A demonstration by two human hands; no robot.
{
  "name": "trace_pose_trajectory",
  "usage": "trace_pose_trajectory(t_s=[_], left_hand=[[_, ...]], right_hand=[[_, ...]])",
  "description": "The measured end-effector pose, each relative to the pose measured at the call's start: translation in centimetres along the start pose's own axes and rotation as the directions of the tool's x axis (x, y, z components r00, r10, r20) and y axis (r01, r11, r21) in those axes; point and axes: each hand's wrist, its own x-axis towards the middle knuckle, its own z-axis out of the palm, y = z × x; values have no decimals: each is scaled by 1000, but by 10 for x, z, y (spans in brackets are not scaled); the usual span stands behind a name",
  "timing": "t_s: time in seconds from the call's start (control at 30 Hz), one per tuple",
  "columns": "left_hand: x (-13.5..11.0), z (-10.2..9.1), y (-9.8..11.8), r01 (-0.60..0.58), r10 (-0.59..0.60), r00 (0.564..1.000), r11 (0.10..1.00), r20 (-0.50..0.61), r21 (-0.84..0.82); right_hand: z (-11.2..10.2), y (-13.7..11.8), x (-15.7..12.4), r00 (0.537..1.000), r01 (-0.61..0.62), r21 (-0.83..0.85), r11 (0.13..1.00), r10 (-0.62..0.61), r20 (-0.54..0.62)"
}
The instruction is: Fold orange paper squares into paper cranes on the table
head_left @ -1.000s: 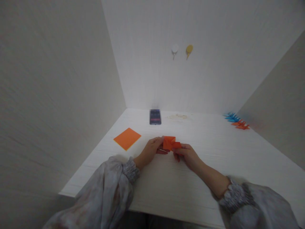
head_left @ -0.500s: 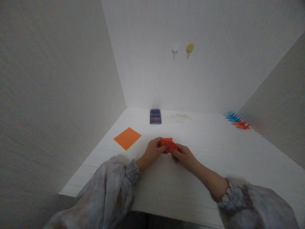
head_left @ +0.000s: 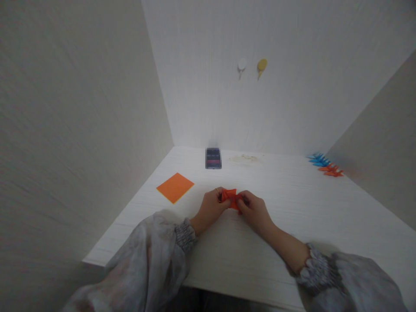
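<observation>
A small folded piece of orange-red paper (head_left: 231, 197) sits between both my hands, just above the white table (head_left: 292, 225). My left hand (head_left: 210, 207) pinches its left side with closed fingers. My right hand (head_left: 254, 209) grips its right side, fingers curled over it. Much of the paper is hidden by my fingers. Both arms wear loose grey patterned sleeves.
A flat orange paper square (head_left: 175, 187) lies to the left. A dark phone-like object (head_left: 213, 158) rests near the back wall. Folded blue paper shapes (head_left: 317, 159) and orange ones (head_left: 330, 171) sit at the far right. Two hooks (head_left: 251, 66) hang on the wall.
The folded paper has been pressed smaller and my two hands have come closer together around it.
</observation>
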Motion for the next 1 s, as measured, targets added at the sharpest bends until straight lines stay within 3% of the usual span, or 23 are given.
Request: trace_pose_trajectory(t_s=[0.13, 0.33, 0.57, 0.7, 0.87, 1.0], left_hand=[[-2, 1, 3, -27, 30, 999, 992, -23, 120], [-1, 1, 2, -34, 38, 999, 987, -27, 154], [-1, 1, 1, -45, 48, 999, 983, -13, 179], [0, 1, -2, -32, 37, 999, 991, -37, 128], [2, -1, -2, 46, -53, 995, 995, -90, -87], [2, -3, 3, 107, -122, 992, 950, -34, -294]], right_hand=[[-2, -6, 1, 999, 20, -138, 990, -25, -34], [-6, -13, 0, 998, 51, -333, 942, -62, -21], [-6, -15, -1, 992, 92, -648, 756, -129, -10], [-6, -11, 0, 977, 177, -693, 698, -207, 42], [-7, 6, 2, 889, 438, -571, 694, -428, 162], [-10, 13, 0, 799, 592, -428, 683, -568, 200]])
